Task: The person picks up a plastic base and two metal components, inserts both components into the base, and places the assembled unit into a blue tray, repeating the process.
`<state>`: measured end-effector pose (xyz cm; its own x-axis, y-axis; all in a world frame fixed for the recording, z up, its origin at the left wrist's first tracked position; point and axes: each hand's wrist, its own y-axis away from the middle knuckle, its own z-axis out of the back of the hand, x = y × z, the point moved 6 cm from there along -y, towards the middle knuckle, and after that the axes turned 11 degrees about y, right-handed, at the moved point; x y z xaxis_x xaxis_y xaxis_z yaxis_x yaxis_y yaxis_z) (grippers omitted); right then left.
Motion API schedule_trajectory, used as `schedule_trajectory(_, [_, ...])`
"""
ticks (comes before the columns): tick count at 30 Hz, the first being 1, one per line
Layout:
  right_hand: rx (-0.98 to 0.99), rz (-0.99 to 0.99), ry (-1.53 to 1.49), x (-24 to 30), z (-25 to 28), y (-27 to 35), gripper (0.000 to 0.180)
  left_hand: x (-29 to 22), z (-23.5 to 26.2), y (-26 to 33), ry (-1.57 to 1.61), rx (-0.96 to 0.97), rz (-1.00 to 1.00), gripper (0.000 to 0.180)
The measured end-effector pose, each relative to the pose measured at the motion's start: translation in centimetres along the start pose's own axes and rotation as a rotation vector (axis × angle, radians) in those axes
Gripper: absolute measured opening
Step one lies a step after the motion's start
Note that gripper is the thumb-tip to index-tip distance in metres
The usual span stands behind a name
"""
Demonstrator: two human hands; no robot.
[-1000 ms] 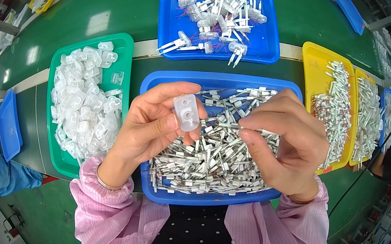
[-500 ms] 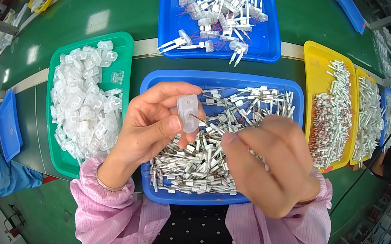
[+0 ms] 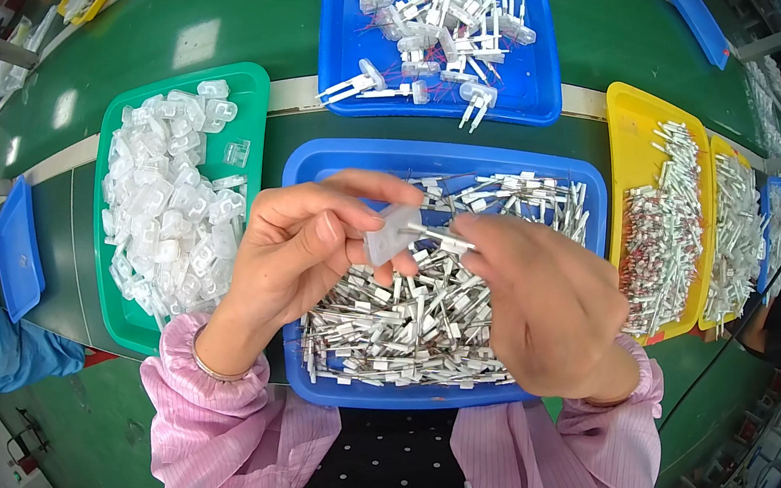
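Between the thumb and fingers of my left hand (image 3: pixel 287 244) is a small translucent plastic cap (image 3: pixel 388 238), tilted on its side. My right hand (image 3: pixel 552 309) pinches a thin white stick-shaped part (image 3: pixel 444 238), whose end meets the cap's face. How deep it sits in the cap I cannot tell. Both hands are over a blue tray (image 3: pixel 322 161) heaped with white stick parts on thin dark leads (image 3: pixel 408 332). To the left, a green tray (image 3: pixel 252 92) holds a pile of matching translucent caps (image 3: pixel 170 201).
Beyond, a blue tray (image 3: pixel 344 45) carries caps joined with white sticks (image 3: pixel 444 20). On the right, yellow trays (image 3: pixel 625 128) hold more white sticks, some with red wires. At far left stands a small blue tray (image 3: pixel 17 254), near a person in a blue sleeve (image 3: pixel 12 344).
My right hand has brought the white stick part level against the cap; before, only a thin dark lead reached its face. My left hand has turned the cap toward the right.
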<state>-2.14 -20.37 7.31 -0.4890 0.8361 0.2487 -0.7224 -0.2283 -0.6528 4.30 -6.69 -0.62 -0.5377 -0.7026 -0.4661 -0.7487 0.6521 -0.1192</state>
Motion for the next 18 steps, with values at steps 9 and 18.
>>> schedule_trajectory(9, [0.091,-0.306,-0.289,-2.6,-1.3,-0.4,0.015,-0.4,-0.2,-0.3,-0.274,-0.139,-0.094,0.024])
schedule_trajectory(18, [0.073,-0.3,-0.297,-2.7,-2.1,-0.1,0.011,-0.1,0.6,-0.3,-0.29,-0.13,-0.015,0.028])
